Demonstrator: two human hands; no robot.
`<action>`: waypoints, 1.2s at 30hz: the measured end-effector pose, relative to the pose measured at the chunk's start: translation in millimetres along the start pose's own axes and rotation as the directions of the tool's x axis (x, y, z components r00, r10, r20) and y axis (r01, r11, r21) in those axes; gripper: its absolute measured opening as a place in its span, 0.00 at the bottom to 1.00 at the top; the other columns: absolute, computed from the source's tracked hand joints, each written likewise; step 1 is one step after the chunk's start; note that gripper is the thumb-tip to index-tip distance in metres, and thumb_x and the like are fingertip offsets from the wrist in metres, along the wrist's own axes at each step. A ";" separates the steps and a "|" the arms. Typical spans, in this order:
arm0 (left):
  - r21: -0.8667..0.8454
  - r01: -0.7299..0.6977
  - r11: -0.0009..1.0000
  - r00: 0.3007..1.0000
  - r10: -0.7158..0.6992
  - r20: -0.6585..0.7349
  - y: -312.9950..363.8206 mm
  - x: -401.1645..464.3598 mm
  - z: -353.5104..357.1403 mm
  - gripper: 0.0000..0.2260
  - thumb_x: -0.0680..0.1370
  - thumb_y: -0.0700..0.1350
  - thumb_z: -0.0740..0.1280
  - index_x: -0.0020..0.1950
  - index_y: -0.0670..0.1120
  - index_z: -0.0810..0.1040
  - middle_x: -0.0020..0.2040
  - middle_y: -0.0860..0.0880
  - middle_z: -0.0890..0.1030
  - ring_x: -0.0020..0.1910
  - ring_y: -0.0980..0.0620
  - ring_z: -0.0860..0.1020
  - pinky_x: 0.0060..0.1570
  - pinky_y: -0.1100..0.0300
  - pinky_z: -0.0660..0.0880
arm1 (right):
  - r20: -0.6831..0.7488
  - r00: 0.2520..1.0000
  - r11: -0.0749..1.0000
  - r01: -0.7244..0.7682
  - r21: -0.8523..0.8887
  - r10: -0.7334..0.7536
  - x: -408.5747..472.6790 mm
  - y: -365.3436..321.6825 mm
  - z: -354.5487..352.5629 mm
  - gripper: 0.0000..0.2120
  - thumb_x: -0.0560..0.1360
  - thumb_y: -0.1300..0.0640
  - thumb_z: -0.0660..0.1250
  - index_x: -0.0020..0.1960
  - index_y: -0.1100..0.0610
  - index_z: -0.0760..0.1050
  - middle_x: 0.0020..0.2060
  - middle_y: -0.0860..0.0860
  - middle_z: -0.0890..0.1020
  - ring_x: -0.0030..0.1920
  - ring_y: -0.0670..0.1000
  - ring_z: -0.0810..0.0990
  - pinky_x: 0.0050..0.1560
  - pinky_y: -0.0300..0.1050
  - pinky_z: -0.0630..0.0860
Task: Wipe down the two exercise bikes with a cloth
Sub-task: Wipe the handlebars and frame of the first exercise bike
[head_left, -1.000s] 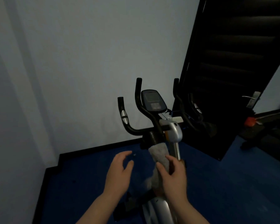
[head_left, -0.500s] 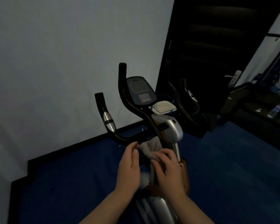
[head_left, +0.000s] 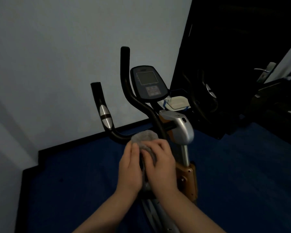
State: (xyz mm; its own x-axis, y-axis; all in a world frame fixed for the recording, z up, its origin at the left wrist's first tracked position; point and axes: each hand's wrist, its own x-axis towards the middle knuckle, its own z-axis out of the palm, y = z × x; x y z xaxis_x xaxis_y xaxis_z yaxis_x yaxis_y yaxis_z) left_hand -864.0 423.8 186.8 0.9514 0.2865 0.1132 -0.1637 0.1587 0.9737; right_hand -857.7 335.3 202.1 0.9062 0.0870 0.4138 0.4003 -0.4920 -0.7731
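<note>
The exercise bike point(head_left: 173, 130) stands on the blue floor point(head_left: 77, 179) close to the pale wall point(head_left: 65, 56), its front end facing the corner; the grey cloth point(head_left: 144, 137) sits bunched over the middle of the handlebar point(head_left: 118, 134), just left of the silver stem housing point(head_left: 181, 126), and both hands press around it. The left hand point(head_left: 130, 167) has its fingers together and curled against the left side of the cloth; the right hand point(head_left: 160, 163) has its fingers bent over the cloth's top and right side, gripping it against the bar. Half a second ago the cloth hung lower, draped between the hands below the bar; now it is gathered higher into a rounded wad and the two hands are nearly touching. A second ago the left hand was open and apart from the cloth; it has since closed in on it. Above the hands the console point(head_left: 148, 83) tilts toward the rider's side, dark and unlit; the two left grips rise black beside it, one with a silver sensor band point(head_left: 105, 117). Behind the console lies a white tray point(head_left: 177, 101); to the right stands a dark door point(head_left: 233, 47) with a metal handle point(head_left: 264, 71). The view has shifted closer to the bike since earlier.
</note>
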 end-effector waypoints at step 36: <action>0.404 -0.053 0.913 0.967 0.149 -0.208 -12.0 10.7 14.7 0.14 0.79 0.57 0.50 0.54 0.55 0.73 0.44 0.57 0.79 0.42 0.59 0.78 0.40 0.64 0.75 | 0.239 0.971 0.928 0.084 -0.364 0.006 57.3 26.9 -28.8 0.16 0.79 0.42 0.53 0.49 0.54 0.71 0.43 0.51 0.80 0.44 0.52 0.78 0.43 0.53 0.76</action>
State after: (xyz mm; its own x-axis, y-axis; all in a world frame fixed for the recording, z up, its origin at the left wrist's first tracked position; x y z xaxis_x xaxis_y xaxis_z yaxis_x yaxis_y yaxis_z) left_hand -848.1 411.1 179.2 0.8411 0.4971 0.2130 -0.0950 -0.2518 0.9631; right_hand -798.9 302.1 218.9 0.9149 0.2885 0.2823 0.3977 -0.7644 -0.5075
